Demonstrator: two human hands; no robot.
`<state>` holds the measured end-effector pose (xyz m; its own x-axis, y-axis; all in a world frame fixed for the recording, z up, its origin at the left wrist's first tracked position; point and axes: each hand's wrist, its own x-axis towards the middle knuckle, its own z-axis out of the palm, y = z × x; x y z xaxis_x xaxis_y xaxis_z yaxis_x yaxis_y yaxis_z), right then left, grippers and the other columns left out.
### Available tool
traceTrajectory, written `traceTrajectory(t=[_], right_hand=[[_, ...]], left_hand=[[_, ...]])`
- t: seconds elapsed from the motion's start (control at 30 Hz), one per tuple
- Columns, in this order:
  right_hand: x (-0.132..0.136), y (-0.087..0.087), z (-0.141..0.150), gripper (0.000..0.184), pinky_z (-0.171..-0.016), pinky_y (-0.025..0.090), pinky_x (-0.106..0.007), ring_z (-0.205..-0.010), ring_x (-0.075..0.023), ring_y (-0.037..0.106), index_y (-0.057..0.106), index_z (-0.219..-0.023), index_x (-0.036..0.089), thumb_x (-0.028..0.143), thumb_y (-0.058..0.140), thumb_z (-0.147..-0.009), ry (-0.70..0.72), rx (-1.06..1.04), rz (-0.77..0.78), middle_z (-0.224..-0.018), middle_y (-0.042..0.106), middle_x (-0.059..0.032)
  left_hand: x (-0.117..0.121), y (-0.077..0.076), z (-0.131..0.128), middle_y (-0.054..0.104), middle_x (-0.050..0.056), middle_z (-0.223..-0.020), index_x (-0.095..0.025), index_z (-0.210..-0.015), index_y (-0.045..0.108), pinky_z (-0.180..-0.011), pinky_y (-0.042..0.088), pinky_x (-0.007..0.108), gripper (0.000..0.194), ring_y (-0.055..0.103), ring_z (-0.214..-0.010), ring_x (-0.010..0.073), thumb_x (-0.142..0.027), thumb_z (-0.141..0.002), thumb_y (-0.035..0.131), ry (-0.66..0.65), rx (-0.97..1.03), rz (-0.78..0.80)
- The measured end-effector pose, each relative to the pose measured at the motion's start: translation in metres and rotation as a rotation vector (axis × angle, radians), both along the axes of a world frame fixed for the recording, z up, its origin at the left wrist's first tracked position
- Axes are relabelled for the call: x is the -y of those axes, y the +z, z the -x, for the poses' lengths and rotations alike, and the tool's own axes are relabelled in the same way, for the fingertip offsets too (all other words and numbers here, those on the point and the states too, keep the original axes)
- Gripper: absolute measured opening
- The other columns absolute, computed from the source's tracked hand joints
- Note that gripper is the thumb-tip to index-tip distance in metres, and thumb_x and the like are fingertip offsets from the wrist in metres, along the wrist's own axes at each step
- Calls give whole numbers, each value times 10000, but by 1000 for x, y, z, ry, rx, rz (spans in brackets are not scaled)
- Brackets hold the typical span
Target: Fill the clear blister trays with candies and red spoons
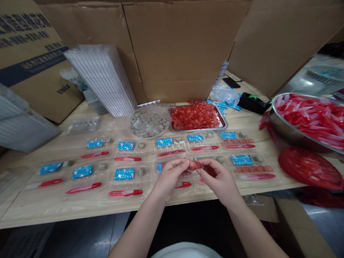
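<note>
My left hand (173, 175) and my right hand (217, 177) are closed in a pinch from either side on a small red translucent piece (195, 165), held above the front row of clear plastic trays. Under my hands, parts of two trays are hidden. To the right, a tray holds a blue patterned packet (242, 160), a row of red squares (254, 169), a small striped block (258, 158) and a red-and-pink pen-shaped piece (257, 176). Behind my hands, a metal tray (223, 123) is heaped with similar red pieces (195, 115).
A round clear dish (131, 130) of striped blocks stands beside the metal tray. At the right are a metal bowl (279, 118) of red-and-pink pieces, a red basket (287, 161) and a black tape dispenser (252, 103). Stacked clear trays (102, 79) and cardboard (182, 50) stand behind.
</note>
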<state>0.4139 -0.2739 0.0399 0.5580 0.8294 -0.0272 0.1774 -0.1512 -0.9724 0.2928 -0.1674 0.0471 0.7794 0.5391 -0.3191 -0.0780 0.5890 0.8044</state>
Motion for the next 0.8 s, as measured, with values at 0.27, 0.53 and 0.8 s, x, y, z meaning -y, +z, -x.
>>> traceTrajectory(t=[0.27,0.53,0.8], right_hand=[[1,-7,1,219,-578,465,-286,-621,-141,526,640,-911,197,364,633,-770,-47,73,26,-791,633,-37],[3,-6,7,296,-404,331,-194,-454,-61,394,611,-846,186,445,684,-722,-110,-340,57,-600,525,39],[42,-8,-80,334,-304,217,-125,-395,-18,350,611,-832,186,295,788,-570,-681,-511,-220,-582,516,71]], left_hand=[[2,0,-3,686,41,-819,-158,-761,697,-779,440,262,204,600,-800,154,-354,-708,713,52,-52,-166],[5,-13,-6,677,38,-811,-164,-781,697,-748,445,252,205,592,-795,150,-352,-786,614,31,-107,-169],[0,-20,-1,696,27,-792,-180,-761,691,-728,473,260,123,618,-760,156,-297,-731,671,71,-213,-448]])
